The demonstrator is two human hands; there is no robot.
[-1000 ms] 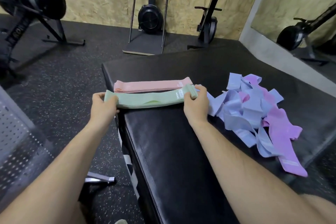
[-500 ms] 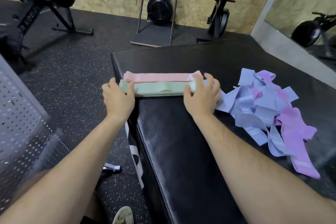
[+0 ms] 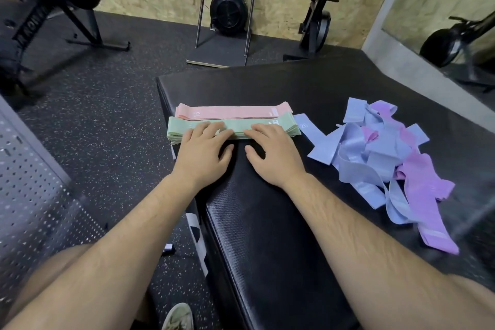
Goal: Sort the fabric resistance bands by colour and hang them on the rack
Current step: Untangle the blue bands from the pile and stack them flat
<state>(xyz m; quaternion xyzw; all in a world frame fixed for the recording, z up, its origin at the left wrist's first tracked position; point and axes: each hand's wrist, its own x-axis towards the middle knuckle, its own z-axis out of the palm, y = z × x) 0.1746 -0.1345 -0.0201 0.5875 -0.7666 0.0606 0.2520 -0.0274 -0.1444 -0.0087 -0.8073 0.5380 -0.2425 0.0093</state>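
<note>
a: why are the hands flat on the bench [image 3: 267,222]?
b: neither grip closes on anything; left hand [image 3: 203,153] and right hand [image 3: 273,153] press the green bands [image 3: 182,128], probably to square the stack.
a: farther?
b: pink bands [image 3: 233,111] just behind; blue-purple pile [image 3: 375,153] right.

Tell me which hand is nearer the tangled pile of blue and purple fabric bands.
Right. The right hand lies flat on the right half of the stack of green fabric bands, just left of the pile; the left hand lies on its left half, farther away.
</note>
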